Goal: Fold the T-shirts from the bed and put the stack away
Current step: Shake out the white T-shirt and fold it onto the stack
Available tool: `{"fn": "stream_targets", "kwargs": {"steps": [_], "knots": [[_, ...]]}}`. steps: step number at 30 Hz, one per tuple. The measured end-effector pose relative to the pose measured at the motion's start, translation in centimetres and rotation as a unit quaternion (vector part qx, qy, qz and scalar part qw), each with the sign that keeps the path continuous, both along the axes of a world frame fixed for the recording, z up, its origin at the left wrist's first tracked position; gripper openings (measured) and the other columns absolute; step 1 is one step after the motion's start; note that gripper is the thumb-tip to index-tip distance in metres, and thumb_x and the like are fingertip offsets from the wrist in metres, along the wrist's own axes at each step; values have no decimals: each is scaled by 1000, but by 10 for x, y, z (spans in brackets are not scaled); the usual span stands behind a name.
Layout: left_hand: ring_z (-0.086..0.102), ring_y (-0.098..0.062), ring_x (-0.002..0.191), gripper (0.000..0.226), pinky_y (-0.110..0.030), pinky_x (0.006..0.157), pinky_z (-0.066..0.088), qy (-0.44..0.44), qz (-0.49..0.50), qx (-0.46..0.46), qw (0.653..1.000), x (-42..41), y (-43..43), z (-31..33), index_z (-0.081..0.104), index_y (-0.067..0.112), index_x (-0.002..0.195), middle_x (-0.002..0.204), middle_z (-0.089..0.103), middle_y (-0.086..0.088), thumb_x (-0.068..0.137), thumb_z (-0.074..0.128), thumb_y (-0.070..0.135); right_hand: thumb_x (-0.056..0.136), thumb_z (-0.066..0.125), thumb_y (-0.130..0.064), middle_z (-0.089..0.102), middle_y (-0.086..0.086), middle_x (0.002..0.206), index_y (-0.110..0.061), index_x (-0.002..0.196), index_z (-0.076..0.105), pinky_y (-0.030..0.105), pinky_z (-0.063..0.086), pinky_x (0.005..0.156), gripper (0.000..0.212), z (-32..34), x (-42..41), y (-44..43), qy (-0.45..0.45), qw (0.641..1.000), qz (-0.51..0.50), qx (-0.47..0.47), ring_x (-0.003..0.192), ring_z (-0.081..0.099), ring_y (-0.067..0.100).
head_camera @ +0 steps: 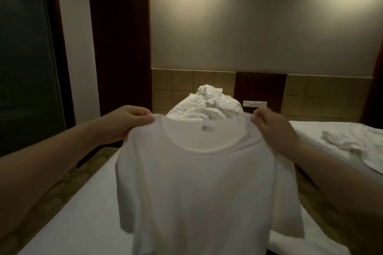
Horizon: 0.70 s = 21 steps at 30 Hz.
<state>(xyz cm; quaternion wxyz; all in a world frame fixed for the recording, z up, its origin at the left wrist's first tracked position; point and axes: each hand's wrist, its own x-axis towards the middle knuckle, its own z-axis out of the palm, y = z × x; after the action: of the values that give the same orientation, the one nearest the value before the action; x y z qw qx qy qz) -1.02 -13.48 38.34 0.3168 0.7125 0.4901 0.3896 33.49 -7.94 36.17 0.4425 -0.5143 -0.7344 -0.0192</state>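
A white T-shirt (203, 182) is held up by its shoulders over the bed (83, 213), collar uppermost, with the neck label (207, 128) turned toward the camera. One shoulder is pinched by the left grip (132, 122), thumb on the near face and fingers curled behind. The other shoulder is pinched in the same way by the right grip (269, 125). The remaining shirts lie in a crumpled white pile (209, 103) at the head of the bed, well apart from the shirt in hand.

Only small pinches of cloth are taken, so a slip at either shoulder would probably let that side drop and the shirt collapse into a heap. The sleeves hang limp and partly turned behind the body. If the shirt were laid down like this, they could be trapped underneath and the fold spoiled. White cloth on white sheets in dim light may also cause edges to be misjudged.

The hem is cut off by the lower edge of the view, so it cannot be told whether it touches the mattress. The fingers behind the cloth are hidden. The shirts in the pile cannot be counted. No folded stack or storage place is seen. The print on the label is too blurred to read. On the second bed (310, 130) lies a rumpled white cloth (356, 143), and it cannot be made out whether this is a T-shirt.
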Motion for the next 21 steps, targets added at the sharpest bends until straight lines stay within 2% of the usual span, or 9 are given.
{"fn": "stream_targets", "kwargs": {"steps": [2,4,7,10,12,14,17,20,21], "knots": [[67,-15,70,54,-24,59,55,-79,6,25,997,-6,4,8,71,28,71,77,67,2,39,77,70,99,43,-23,57,5,95,-8,108,55,23,34,66,21,17,7,-4,98,993,-11,61,85,48,15],[66,-13,63,60,-24,55,55,-90,-13,27,995,-7,8,14,69,28,66,71,66,4,26,79,72,99,43,-23,53,0,94,-14,104,54,14,33,63,15,26,8,-4,146,984,-12,101,85,47,13],[63,-10,59,57,-20,52,51,-13,-47,0,999,-3,10,15,66,26,60,68,63,5,28,79,71,99,44,-19,53,-7,80,-17,92,56,13,34,64,14,20,7,5,173,983,20,63,72,47,6],[59,-10,60,50,-18,53,51,-88,-33,6,996,-6,13,17,66,23,64,70,60,3,39,82,63,100,41,-17,46,-1,66,-21,78,55,23,35,58,27,24,12,13,326,942,72,40,59,41,10],[56,-15,67,31,-23,56,51,-155,-6,10,988,-4,14,13,61,19,76,79,56,-1,65,70,47,99,41,-15,47,2,65,-21,76,55,27,36,56,27,16,7,16,256,964,70,-5,59,42,14],[54,-17,74,22,-28,65,49,-142,26,17,989,5,17,9,58,17,85,84,55,-3,78,53,38,98,42,-10,48,4,64,-18,75,56,27,39,55,28,-6,-7,20,153,978,104,-97,58,44,16],[58,-12,80,16,-24,67,51,-54,29,53,997,23,17,10,60,17,86,90,58,-1,87,53,32,95,49,-10,55,1,65,-20,77,62,23,42,54,25,-47,-38,16,87,948,178,-250,60,50,14],[56,9,66,12,-7,57,48,26,27,92,995,40,17,18,61,20,84,84,57,5,92,53,24,90,60,-26,62,-6,84,-35,91,61,19,46,68,8,-87,-76,2,62,904,257,-337,77,57,7],[55,12,64,12,-3,56,45,51,30,100,993,45,16,20,61,22,83,82,57,8,92,53,23,87,64,-29,62,-7,91,-37,98,59,19,47,73,14,-101,-90,-4,63,886,295,-352,82,58,6]]}}
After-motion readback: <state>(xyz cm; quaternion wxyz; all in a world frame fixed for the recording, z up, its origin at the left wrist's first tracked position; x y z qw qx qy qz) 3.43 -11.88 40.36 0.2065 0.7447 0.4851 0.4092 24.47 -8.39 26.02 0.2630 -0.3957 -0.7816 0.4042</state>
